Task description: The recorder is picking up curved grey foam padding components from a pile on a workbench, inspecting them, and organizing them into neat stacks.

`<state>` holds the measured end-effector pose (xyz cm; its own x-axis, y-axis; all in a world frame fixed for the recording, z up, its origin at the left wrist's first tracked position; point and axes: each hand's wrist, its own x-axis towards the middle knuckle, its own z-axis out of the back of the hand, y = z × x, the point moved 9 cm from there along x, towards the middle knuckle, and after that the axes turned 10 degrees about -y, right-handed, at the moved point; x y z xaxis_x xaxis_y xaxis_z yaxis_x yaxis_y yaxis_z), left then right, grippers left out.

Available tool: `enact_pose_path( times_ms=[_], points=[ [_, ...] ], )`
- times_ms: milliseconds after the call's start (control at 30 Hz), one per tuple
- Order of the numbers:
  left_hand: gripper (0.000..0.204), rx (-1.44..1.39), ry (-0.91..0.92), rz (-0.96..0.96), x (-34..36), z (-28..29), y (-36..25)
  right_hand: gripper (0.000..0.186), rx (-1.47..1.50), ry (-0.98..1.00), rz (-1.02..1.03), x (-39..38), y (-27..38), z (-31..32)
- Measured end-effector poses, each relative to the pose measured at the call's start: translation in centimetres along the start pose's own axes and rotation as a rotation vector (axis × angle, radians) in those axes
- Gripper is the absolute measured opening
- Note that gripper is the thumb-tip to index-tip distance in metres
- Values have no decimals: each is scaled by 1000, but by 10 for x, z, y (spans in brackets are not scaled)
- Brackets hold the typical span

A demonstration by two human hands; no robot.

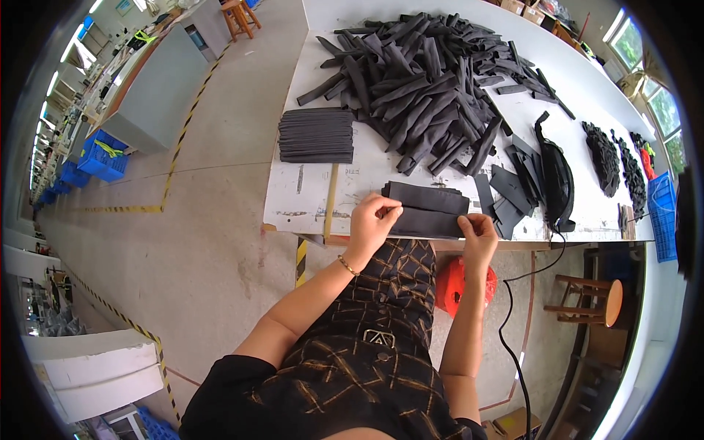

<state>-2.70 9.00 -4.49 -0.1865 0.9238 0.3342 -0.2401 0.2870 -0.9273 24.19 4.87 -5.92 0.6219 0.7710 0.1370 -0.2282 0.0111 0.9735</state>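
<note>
At the table's front edge, my left hand (375, 224) pinches the left end of a flat black fabric piece (425, 222). My right hand (479, 236) pinches its right end between thumb and fingertips. The piece is stretched level between the two hands. Just behind it lie more flat black fabric pieces (425, 195), partly covered by it. Left of them sits a neat stack of folded black strips (315, 136). Farther back, a large loose heap of rolled or folded black fabric pieces (425, 84) spreads over the table.
Right of my hands lie dark flat pieces (511, 192) and a curved black object (557, 176); a black cord (507, 334) hangs nearby. Dark bundles (603, 158) and a blue basket (662, 213) are farther right. Below stand a red bag (453, 286) and a wooden stool (612, 302).
</note>
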Motion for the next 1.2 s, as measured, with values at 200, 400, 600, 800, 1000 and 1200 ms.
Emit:
enact_pose_path(
  times_ms=[200,400,600,800,1000,1200],
  points=[
    [7,80,-133,-61,40,2,16,14,-516,-239,396,0,3,18],
    [16,224,30,61,125,-55,77,19,-719,-283,398,70,-32,43],
    [17,495,-87,22,130,-84,76,26,-871,-233,402,93,-36,10],
    [22,189,-350,-386,171,-80,-17,23,-1236,-102,324,103,-52,-6],
    [29,268,-283,-509,200,-108,-54,16,-1480,-97,446,92,-56,-30],
    [7,261,-158,-551,219,-130,-70,9,-1189,-328,488,90,-32,-14]
  ],
)
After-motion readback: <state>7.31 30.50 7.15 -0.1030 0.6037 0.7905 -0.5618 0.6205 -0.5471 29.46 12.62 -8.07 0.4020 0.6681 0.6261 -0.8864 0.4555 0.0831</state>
